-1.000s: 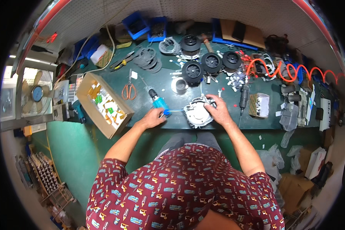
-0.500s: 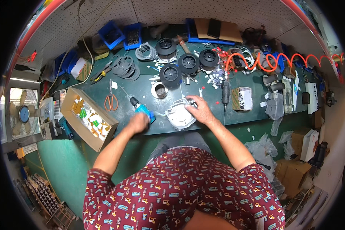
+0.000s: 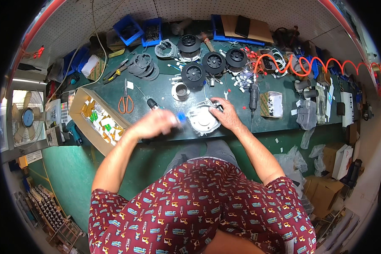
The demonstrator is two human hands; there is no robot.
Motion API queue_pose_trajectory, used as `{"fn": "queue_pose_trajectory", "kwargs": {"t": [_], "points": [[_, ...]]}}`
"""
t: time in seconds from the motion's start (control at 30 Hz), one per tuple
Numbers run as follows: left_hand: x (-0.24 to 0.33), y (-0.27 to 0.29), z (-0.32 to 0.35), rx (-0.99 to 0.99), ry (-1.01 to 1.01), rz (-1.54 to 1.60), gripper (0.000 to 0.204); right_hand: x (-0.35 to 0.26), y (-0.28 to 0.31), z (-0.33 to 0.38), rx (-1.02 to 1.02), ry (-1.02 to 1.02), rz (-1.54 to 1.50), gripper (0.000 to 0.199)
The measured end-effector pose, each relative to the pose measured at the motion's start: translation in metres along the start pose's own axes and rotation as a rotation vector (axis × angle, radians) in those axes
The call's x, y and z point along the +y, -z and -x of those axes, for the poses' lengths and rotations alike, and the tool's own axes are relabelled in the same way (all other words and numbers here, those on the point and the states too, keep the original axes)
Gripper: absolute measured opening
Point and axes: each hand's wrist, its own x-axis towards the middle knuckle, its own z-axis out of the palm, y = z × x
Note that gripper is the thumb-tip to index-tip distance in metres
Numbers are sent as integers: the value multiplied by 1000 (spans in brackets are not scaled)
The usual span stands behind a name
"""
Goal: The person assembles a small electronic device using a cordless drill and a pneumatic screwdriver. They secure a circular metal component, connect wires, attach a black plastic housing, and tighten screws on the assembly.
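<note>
A white round housing (image 3: 203, 120) with a metal bracket lies near the table's front edge. My right hand (image 3: 226, 115) is closed on its right rim, thumb on top and fingers at the dark upper edge. My left hand (image 3: 156, 123) is smeared by motion, left of the housing. Beside its fingertips shows a small blue piece (image 3: 181, 117); whether the hand holds it, I cannot tell. The dark chuck of a cordless drill (image 3: 152, 103) sticks out behind this hand, which hides most of the drill. A grey metal cup-shaped part (image 3: 181, 91) stands just beyond the housing.
Several black fan wheels (image 3: 193, 75) stand farther back. To the left lie orange-handled scissors (image 3: 125, 103) and a long carton of small parts (image 3: 99, 118). A dark inline tool (image 3: 253, 99) hangs from a coiled orange hose (image 3: 300, 70) at right, beside a small box (image 3: 271, 105).
My left hand has moved right toward the housing, away from the drill's grip. My right hand remains on the housing's rim. The whole view has shifted slightly.
</note>
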Motion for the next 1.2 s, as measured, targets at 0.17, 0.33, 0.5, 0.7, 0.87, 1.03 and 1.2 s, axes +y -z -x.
{"fn": "queue_pose_trajectory", "kwargs": {"t": [0.17,0.33,0.5,0.7,0.87,1.03,1.2], "points": [[-89,-25,-2,-1,345,-921,27,0,-5,-4,-16,54,44,44],[-74,1,3,589,225,-896,24,8,-5,-3,-2,15,22,48],[-65,-8,23,799,209,-793,25,9,-1,5,-37,64,-185,60],[-68,13,-5,914,130,-246,20,11,6,5,-169,87,-74,70],[-43,6,4,887,-50,-125,22,29,10,14,31,12,-545,60],[-43,-33,34,1200,-65,-746,39,128,14,41,62,-316,184,38],[-43,-105,41,1247,-127,-357,28,136,-5,43,-1,-369,497,38]]}}
